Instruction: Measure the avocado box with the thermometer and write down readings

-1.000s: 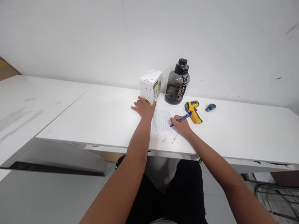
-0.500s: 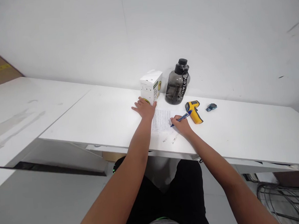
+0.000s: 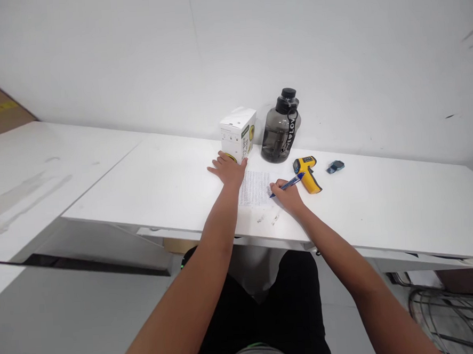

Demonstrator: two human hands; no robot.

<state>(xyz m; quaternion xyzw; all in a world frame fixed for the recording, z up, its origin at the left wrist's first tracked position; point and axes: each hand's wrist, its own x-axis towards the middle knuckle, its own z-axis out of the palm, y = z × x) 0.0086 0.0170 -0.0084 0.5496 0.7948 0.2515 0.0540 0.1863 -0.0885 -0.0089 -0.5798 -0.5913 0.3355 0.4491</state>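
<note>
A blue pen (image 3: 292, 182) is held in my right hand (image 3: 288, 196), its tip down at the right edge of a sheet of paper (image 3: 255, 189) covered in handwriting. My left hand (image 3: 228, 170) lies with spread fingers at the paper's upper left, against the foot of a white box (image 3: 238, 134) with printed sides. The box stands upright near the wall. Just beyond my right hand lies a yellow and black infrared thermometer gun (image 3: 308, 176).
A dark translucent water bottle (image 3: 276, 134) with a black cap stands right of the box. A small dark blue object (image 3: 335, 166) lies farther right on the white table (image 3: 398, 204). At far left sits a cardboard box (image 3: 0, 111); a wire rack (image 3: 457, 313) is at lower right.
The view has shifted very slightly. Both hands stay almost in place, with the pen still at the paper's right edge.
</note>
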